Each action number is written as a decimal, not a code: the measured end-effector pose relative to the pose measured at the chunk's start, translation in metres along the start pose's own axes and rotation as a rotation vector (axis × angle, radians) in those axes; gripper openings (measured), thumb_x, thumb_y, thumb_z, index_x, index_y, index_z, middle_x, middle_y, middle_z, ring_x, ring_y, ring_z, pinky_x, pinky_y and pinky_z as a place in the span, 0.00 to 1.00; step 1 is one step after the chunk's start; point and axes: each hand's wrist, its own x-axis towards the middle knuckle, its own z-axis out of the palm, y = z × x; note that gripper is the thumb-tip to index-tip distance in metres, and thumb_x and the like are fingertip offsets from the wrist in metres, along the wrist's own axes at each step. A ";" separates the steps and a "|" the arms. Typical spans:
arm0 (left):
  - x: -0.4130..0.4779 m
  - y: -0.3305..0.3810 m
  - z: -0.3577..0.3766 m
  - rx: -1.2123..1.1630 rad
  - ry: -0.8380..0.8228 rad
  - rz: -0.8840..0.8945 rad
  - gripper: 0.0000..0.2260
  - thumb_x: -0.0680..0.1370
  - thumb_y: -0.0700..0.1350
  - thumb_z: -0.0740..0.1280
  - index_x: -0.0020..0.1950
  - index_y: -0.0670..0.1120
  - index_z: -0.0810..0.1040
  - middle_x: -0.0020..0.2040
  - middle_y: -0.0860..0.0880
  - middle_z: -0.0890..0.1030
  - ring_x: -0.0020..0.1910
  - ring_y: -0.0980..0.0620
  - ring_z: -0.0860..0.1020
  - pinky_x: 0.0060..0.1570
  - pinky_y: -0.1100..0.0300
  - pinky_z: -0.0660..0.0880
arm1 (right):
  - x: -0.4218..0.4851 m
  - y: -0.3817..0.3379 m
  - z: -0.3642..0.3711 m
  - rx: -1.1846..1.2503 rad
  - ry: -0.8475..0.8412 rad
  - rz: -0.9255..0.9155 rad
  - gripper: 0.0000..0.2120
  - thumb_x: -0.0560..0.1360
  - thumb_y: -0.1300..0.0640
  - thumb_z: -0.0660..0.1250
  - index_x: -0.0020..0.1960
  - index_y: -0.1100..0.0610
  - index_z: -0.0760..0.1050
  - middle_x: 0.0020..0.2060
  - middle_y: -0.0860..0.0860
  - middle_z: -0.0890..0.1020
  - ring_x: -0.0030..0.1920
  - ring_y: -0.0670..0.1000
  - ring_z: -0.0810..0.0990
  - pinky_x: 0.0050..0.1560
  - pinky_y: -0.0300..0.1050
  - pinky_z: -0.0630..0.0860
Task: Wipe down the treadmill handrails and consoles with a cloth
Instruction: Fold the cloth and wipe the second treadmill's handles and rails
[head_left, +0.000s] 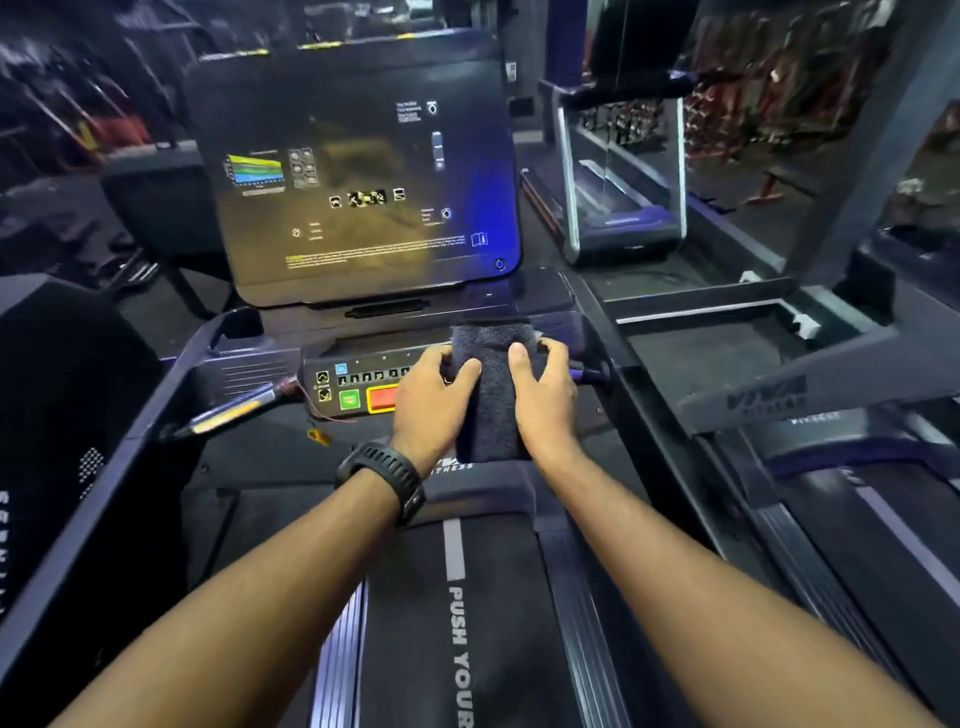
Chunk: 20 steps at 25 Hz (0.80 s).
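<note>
A dark grey cloth (491, 395) hangs folded in front of the treadmill's button console (358, 387). My left hand (431, 402), with a black watch on the wrist, grips the cloth's left edge, thumb on top. My right hand (545, 400) grips its right edge the same way. The cloth's top lies over the right part of the button panel and hides it. Above stands the large dark touchscreen (358, 182). The left handrail (130, 452) and right handrail (644, 415) run back towards me on either side.
The treadmill belt (457, 623) with white lettering lies below my arms. A second treadmill (831, 441) stands close on the right, another machine (57, 415) on the left. A yellow-marked grip bar (234, 415) and a red cord stick out left of the buttons.
</note>
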 end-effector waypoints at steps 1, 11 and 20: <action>0.017 -0.006 0.006 0.040 -0.028 -0.010 0.10 0.78 0.49 0.68 0.54 0.45 0.81 0.48 0.49 0.84 0.48 0.49 0.81 0.53 0.51 0.77 | 0.016 0.007 0.006 -0.017 -0.002 0.015 0.19 0.82 0.45 0.62 0.68 0.54 0.69 0.63 0.53 0.78 0.63 0.55 0.74 0.60 0.47 0.69; 0.170 -0.088 0.053 0.798 -0.292 0.349 0.25 0.75 0.60 0.55 0.57 0.43 0.80 0.57 0.43 0.79 0.59 0.40 0.75 0.61 0.47 0.72 | 0.145 0.082 0.074 -0.179 0.124 0.107 0.19 0.81 0.49 0.66 0.62 0.63 0.76 0.62 0.56 0.70 0.61 0.55 0.71 0.60 0.40 0.63; 0.242 -0.142 0.054 0.921 -0.634 0.421 0.38 0.76 0.69 0.45 0.75 0.43 0.66 0.72 0.42 0.71 0.72 0.44 0.68 0.71 0.45 0.64 | 0.169 0.097 0.131 -0.638 0.412 -0.053 0.14 0.78 0.48 0.65 0.62 0.49 0.78 0.63 0.51 0.76 0.62 0.58 0.73 0.60 0.58 0.70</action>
